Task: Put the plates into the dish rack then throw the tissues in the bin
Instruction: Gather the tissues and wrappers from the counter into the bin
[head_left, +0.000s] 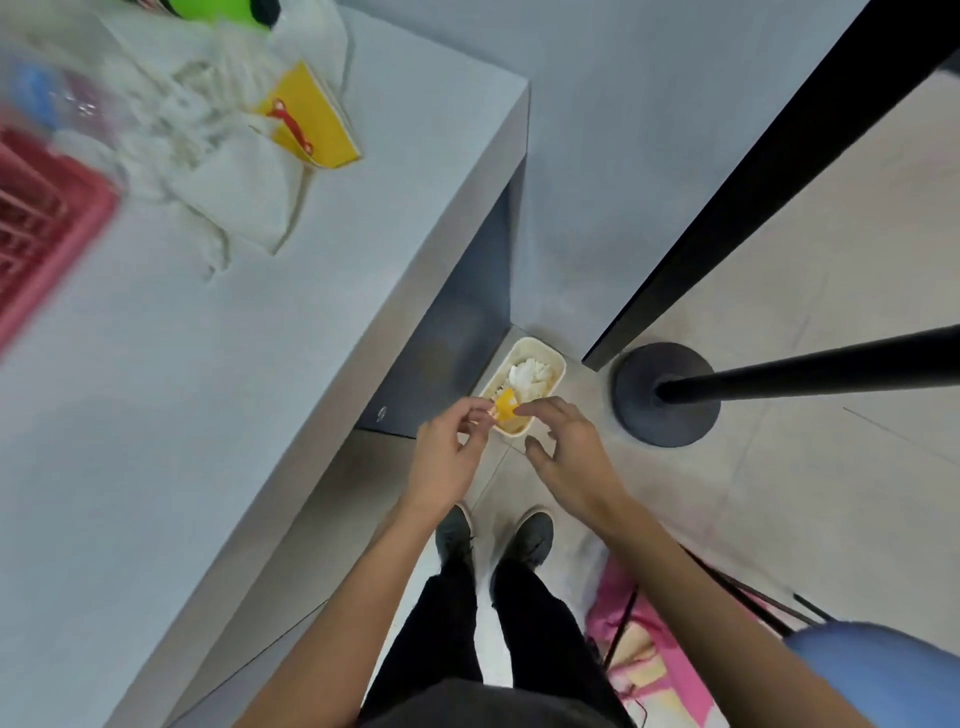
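I'm on the binning step: my left hand (447, 452) pinches a yellow scrap (506, 406) over the bin (551, 358) right of the table (260, 364), tissues (530, 371) already inside, right hand (566, 457) open beside it; next I'd simply release.

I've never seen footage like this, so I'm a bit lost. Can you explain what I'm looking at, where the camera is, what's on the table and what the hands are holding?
There is no machine here. A person wears one wide-angle camera on the head, so you look down along their arms to their shoes. The left hand pinches a small yellow scrap. The right hand is open, with a fingertip at the scrap. Both hover over a cream bin on the floor, which holds white tissues. On the grey table are a pink dish rack, blurred at the left edge, a crumpled white heap and a yellow packet.
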